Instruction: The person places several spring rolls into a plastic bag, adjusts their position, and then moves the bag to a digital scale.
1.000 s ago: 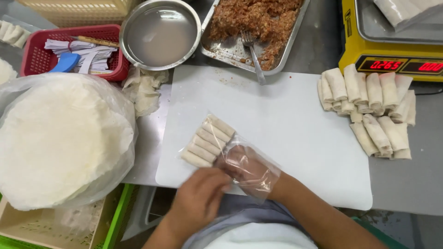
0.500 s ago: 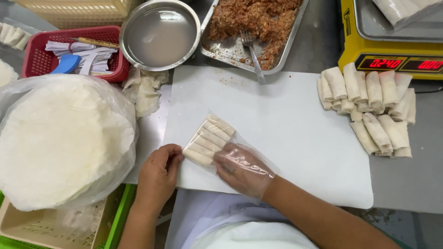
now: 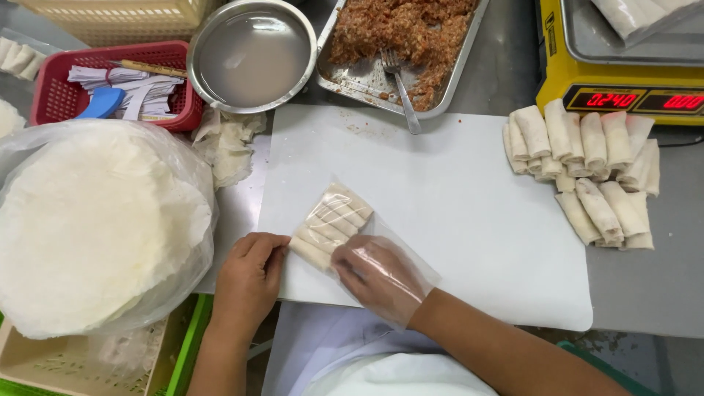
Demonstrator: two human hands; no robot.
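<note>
Clear plastic bag [image 3: 367,242] of spring rolls [image 3: 330,224] lies on the near-left part of the white cutting board [image 3: 455,213], rolls packed side by side in a row. Right hand [image 3: 378,275] is inside the bag's open end, fingers together, pressing against the near end of the rolls. Left hand [image 3: 249,275] sits at the board's left edge, fingers curled together on the bag's corner just beside the rolls; grip on the film itself can't be told. Loose pile of rolled spring rolls [image 3: 587,172] at the board's right edge, in front of a yellow scale [image 3: 623,59]. Beyond the board: metal tray of minced filling [image 3: 403,37] with a fork [image 3: 400,81], round metal bowl [image 3: 253,51], red basket [image 3: 117,88]. Left of the board, bagged stack of round wrappers [image 3: 95,227] on the desk [image 3: 653,293].
</note>
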